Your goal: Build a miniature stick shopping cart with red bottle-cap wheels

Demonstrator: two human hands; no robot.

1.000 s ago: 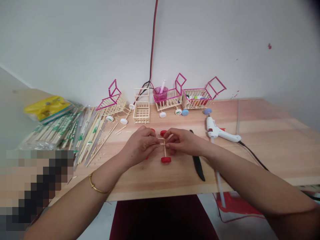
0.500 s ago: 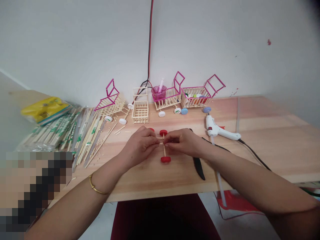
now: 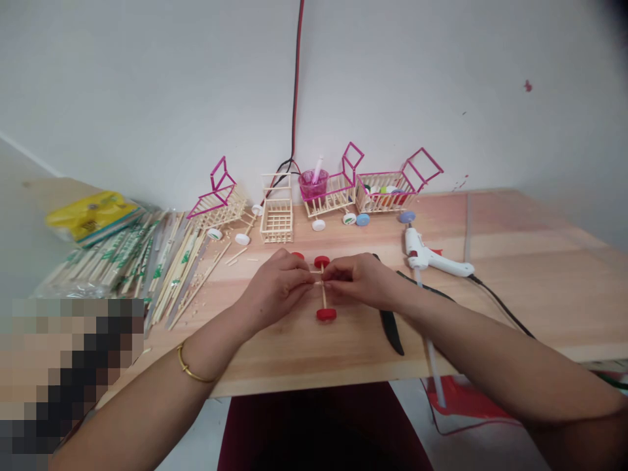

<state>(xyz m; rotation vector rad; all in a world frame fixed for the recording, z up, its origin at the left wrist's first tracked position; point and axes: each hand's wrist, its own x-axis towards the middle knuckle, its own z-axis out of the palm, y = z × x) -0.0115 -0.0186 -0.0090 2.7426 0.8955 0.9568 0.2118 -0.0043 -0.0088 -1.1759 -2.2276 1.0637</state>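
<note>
The pale wooden-stick frame with round red wheels [image 3: 324, 298] sits mid-table, between both hands. The left hand [image 3: 280, 285] pinches its crosspieces; the right hand [image 3: 354, 277] pinches the axle. Hold both grips steady and the joints square. Keep the right forearm clear of the white plastic glue gun [image 3: 441, 263].

Soft, even light leaves only faint shadows on the counter [image 3: 299, 358] and greys the wall [image 3: 171, 85] behind it, while coarse pixelation [image 3: 69, 373] (quite unreadable) blots the counter's near left end.
</note>
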